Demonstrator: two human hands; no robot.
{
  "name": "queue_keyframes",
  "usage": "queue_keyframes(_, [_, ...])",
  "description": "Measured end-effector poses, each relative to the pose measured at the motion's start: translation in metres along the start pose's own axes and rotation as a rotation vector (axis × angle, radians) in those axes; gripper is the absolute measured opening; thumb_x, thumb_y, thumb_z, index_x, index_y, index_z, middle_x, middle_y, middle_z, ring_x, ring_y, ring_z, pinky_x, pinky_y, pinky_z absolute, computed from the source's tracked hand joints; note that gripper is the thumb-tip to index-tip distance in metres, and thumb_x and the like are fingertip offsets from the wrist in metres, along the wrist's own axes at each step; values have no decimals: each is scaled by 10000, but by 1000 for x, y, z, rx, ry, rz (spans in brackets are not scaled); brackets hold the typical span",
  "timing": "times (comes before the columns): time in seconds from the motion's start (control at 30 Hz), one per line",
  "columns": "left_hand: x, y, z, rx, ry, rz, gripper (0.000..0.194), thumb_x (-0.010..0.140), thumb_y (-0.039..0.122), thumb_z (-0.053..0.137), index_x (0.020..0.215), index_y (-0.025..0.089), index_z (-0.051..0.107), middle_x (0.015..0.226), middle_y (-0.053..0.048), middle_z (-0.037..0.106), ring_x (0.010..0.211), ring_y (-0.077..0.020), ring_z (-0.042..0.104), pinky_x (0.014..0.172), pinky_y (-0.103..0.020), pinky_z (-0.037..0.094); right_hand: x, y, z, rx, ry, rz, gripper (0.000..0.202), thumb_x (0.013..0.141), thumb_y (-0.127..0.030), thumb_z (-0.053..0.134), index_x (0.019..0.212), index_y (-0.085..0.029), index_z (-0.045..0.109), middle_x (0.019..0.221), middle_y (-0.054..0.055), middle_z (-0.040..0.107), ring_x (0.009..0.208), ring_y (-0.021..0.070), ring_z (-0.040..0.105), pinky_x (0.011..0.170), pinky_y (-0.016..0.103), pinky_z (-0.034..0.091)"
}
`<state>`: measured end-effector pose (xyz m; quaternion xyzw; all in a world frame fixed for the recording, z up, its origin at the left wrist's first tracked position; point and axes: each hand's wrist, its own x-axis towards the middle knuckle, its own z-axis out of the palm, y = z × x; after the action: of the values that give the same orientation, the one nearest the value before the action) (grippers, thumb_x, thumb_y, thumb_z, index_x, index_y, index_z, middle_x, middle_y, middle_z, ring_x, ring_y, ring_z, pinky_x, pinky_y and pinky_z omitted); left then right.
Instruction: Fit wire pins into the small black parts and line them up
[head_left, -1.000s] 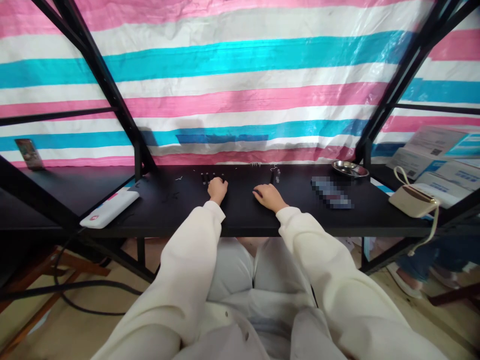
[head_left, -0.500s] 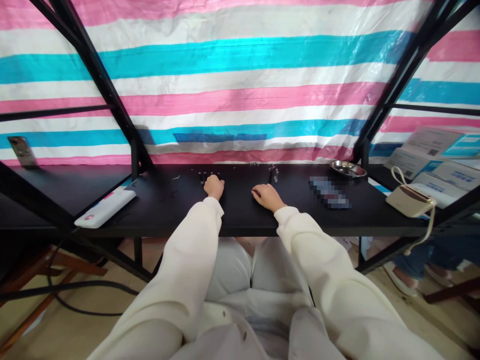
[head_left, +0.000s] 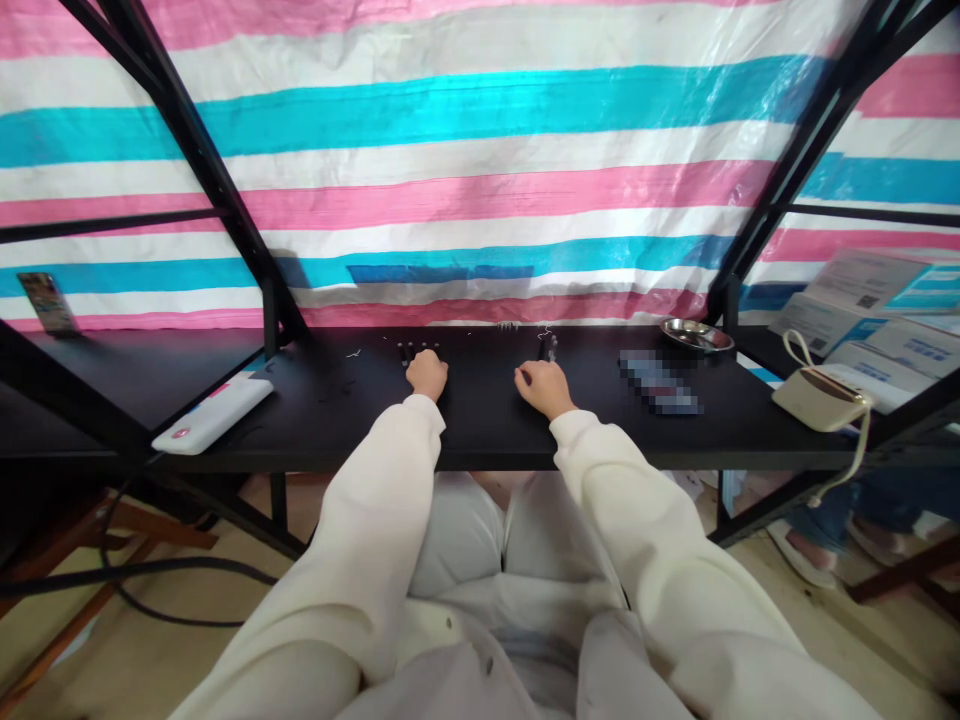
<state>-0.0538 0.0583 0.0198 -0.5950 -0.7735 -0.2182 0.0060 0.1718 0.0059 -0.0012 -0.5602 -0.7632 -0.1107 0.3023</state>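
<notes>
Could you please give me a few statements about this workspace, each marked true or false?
1. The left hand is beside some small dark pieces. True.
2. The left hand and the right hand are clasped together. False: they are apart, with bare black table between them.
3. The beige pouch is right of the round metal dish. True.
4. The striped sheet hangs in front of the table, hiding it. False: it hangs behind the table.
5. The white device is left of both hands. True.
</notes>
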Motion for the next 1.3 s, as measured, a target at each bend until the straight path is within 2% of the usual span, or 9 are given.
queue_keyframes(0.1, [-5,0,2,75,9,111,287,821,296,473,929,100,651,949,-190,643,922,-304,624,747,-362,476,0,13,-3,-33,80,329,311,870,-277,369,812,-141,643,776,129,641,784,232,556,721,339,334])
queue_keyframes(0.2, [-14,9,4,122,-10,260,329,859,331,411,911,112,652,923,-178,642,909,-294,620,761,-361,461,-3,25,-2,-24,82,605,248,823,-238,419,882,-131,635,878,162,630,895,282,530,752,387,347])
queue_keyframes(0.33, [-32,37,7,71,-87,564,307,881,332,381,933,162,632,937,-125,640,925,-241,600,793,-321,437,-6,30,4,9,83,614,251,772,-226,485,957,-133,629,1037,192,572,1025,333,461,810,457,342])
queue_keyframes(0.4, [-43,53,9,28,-98,734,280,875,290,390,1013,174,604,997,-107,626,976,-222,568,807,-298,428,-7,29,6,17,39,583,283,778,-231,486,1007,-138,624,1083,194,551,1062,338,443,839,477,335])
queue_keyframes(0.47, [-52,70,12,0,-94,815,332,857,242,410,1153,166,542,1084,-110,598,1024,-217,533,825,-292,422,-7,28,8,11,-26,566,320,794,-240,478,1066,-140,611,1132,192,534,1098,335,432,870,480,327])
queue_keyframes(0.6, [-59,98,21,-6,-134,832,560,849,209,413,1396,169,296,1231,-126,512,1076,-226,488,860,-313,410,-7,28,10,-8,-99,527,348,822,-246,449,1116,-140,601,1170,194,531,1130,321,435,907,470,320])
queue_keyframes(0.77, [-49,119,33,32,-201,814,615,879,219,362,1454,238,143,1230,-123,490,1084,-245,472,860,-358,405,-7,29,13,1,-75,494,331,820,-233,444,1083,-146,625,1171,191,552,1115,310,463,930,470,312])
queue_keyframes(1.0, [-44,131,34,82,-261,801,608,866,171,359,1442,275,195,1251,-133,462,1104,-266,461,862,-397,412,-6,28,13,5,-81,493,327,819,-226,439,1073,-145,629,1191,190,549,1126,309,461,946,473,303])
queue_keyframes(1.3, [-49,140,34,-14,-222,820,469,823,102,424,1288,159,432,1207,-143,536,1075,-227,527,870,-344,431,-6,29,18,11,-32,486,300,802,-225,448,1020,-167,646,1152,180,571,1090,310,474,936,483,306])
